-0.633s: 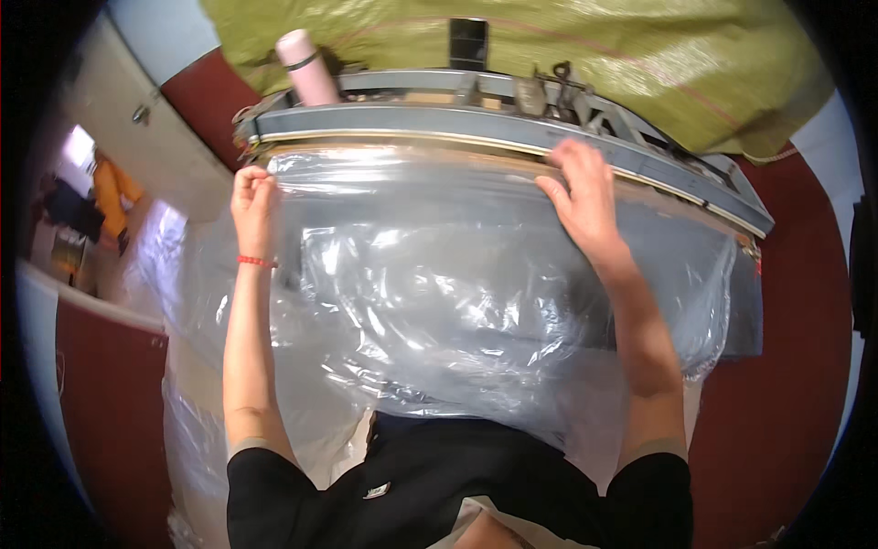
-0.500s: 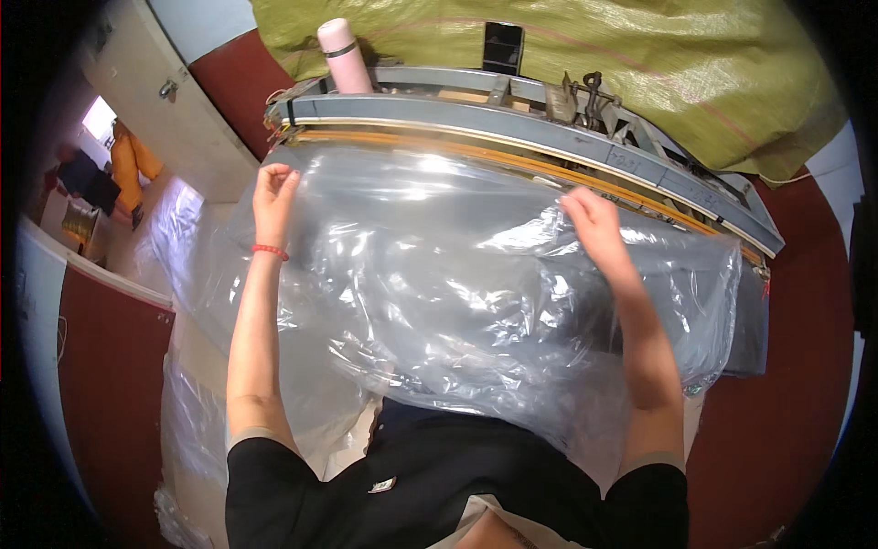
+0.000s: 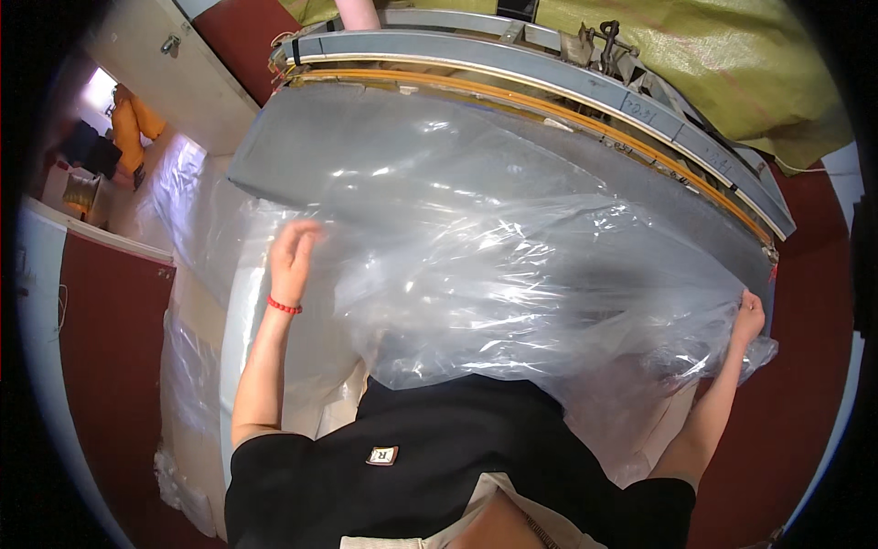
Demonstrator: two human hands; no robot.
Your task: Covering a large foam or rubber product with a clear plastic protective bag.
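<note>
A large sheet of clear plastic film [image 3: 494, 265] spreads wrinkled and shiny over a grey work surface [image 3: 302, 137]. My right hand [image 3: 749, 320] is closed on the film's right side, with a bunched fold hanging by the wrist. Over the left part of the film is my left hand [image 3: 293, 261], a red bead bracelet on its wrist. Motion smears its fingers, so whether they grip any film cannot be made out. The near side of the film hangs against my black shirt.
Behind the surface runs a long grey metal bar [image 3: 494, 55] with an orange strip [image 3: 439, 87] along it. A metal clamp [image 3: 611, 46], pink bottle [image 3: 357, 14] and yellow-green woven sheet [image 3: 713, 64] stand beyond. More film [image 3: 192, 384] lies at left, near an open door [image 3: 174, 73].
My right hand has moved right and nearer, drawing the film out. My left hand has come nearer and slightly right. The film has slid away from the bar, uncovering the grey surface.
</note>
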